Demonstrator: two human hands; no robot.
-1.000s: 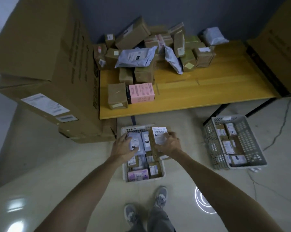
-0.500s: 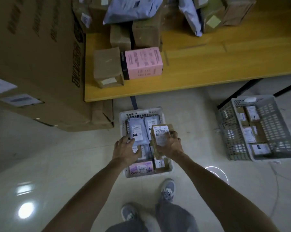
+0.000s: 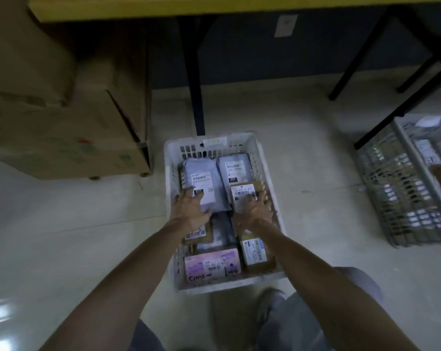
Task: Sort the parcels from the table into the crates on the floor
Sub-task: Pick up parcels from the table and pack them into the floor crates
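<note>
At the bottom edge grey trousers (image 3: 303, 325) are seen, and two bare forearms are stretched forward into a white crate (image 3: 167, 158) on the floor. At its near end lie a pink parcel (image 3: 211, 264) and, beside it, a brown parcel (image 3: 254, 252).

The left hand (image 3: 189, 211) is laid with spread fingers on a grey mailer (image 3: 201, 178). The right hand (image 3: 254, 211) is placed on a brown labelled box (image 3: 244, 193) inside the crate at its right side. Its fingers are spread but blurred, so a grip cannot be told. A second grey mailer (image 3: 234, 168) lies behind it.

Further off stand a grey crate (image 3: 401, 188) at the right, cardboard boxes (image 3: 62, 127) at the left, and the yellow table (image 3: 214, 6) above.
</note>
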